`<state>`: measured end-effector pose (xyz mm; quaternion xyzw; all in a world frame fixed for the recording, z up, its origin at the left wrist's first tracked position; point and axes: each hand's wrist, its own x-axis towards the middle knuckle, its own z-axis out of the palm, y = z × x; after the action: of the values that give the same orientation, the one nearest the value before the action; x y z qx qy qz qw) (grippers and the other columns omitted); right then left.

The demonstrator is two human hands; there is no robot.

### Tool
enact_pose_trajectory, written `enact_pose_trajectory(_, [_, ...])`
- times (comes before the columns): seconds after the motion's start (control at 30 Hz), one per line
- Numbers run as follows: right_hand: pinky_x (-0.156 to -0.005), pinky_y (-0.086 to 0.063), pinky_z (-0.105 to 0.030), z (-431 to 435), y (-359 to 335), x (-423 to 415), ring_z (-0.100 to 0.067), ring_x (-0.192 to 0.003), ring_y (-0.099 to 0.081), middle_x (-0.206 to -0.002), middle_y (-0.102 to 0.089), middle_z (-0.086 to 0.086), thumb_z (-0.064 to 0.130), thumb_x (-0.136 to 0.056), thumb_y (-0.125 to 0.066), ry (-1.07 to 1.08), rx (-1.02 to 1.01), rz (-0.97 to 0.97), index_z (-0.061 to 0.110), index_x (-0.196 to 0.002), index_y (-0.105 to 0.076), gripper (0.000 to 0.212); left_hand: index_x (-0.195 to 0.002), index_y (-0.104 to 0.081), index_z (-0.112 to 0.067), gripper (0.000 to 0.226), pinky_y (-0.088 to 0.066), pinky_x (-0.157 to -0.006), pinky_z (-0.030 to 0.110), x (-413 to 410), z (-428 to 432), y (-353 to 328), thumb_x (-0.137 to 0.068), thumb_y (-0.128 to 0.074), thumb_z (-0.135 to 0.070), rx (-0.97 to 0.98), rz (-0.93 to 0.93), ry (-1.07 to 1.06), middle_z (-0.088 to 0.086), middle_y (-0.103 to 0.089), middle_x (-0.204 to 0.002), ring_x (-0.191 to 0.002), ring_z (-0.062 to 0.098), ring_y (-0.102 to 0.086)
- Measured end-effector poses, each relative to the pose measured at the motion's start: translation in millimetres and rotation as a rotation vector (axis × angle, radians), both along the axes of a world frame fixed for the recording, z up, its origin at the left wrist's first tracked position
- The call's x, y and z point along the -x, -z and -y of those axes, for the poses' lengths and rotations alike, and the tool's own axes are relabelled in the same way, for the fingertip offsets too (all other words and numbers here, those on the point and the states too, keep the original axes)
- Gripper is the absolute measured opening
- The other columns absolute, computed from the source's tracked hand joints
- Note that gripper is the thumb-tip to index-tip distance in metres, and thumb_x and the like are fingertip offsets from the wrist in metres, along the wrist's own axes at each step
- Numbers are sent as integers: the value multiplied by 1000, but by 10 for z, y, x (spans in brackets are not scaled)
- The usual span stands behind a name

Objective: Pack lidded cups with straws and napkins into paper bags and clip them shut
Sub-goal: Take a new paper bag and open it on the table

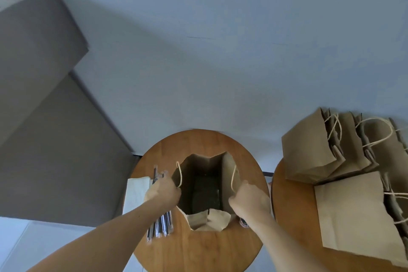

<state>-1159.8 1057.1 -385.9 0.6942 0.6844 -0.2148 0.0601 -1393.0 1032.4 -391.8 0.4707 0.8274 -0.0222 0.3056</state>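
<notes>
An open brown paper bag [228, 169] stands upright on a round wooden table [194, 247]. My left hand [163, 191] grips the bag's left rim by its rope handle. My right hand [249, 197] grips the right rim by the other handle. The two hands hold the mouth spread wide. Inside, the bottom looks dark and I cannot tell what lies there. Several wrapped straws [162, 226] lie on the table under my left forearm. A stack of white napkins [136, 192] lies at the table's left edge.
A second round table [293, 216] on the right carries several brown paper bags [320, 150] lying flat in a pile, with one flat bag [353, 212] nearer me. A small dark object [244, 223] peeks out under my right wrist. A grey wall and a pale wall stand behind.
</notes>
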Motion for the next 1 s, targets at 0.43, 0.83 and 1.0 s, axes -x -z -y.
enact_pose_trajectory(0.43, [-46, -30, -18, -121, 35, -245, -6, -63, -55, -75, -56, 12, 35, -94, -57, 25, -23, 30, 27, -99, -55, 11, -102, -63, -16, 17, -56, -70, 24, 116, 31, -9, -99, -47, -19, -37, -150, 36, -2, -65, -88, -76, 15, -65])
enact_pose_trajectory(0.83, [-73, -56, -26, -72, -27, 13, -15, -96, -66, -119, -62, 8, 58, -77, -67, -115, 253, -234, 29, -142, -37, 77, -129, -46, -33, 70, -50, -73, 19, -70, 5, 39, -70, -70, -64, -37, 339, 115, -19, -58, -100, -86, 9, -63])
enact_pose_trajectory(1.0, [-68, -47, -24, -145, -152, -46, -12, -86, -54, -142, -51, -1, 40, -75, -74, -144, 409, -310, 28, -151, -26, 91, -151, -15, -38, 115, -40, -102, 34, 55, -43, -199, -60, -85, -53, 151, 341, 353, 1, -34, -153, -133, 25, -42])
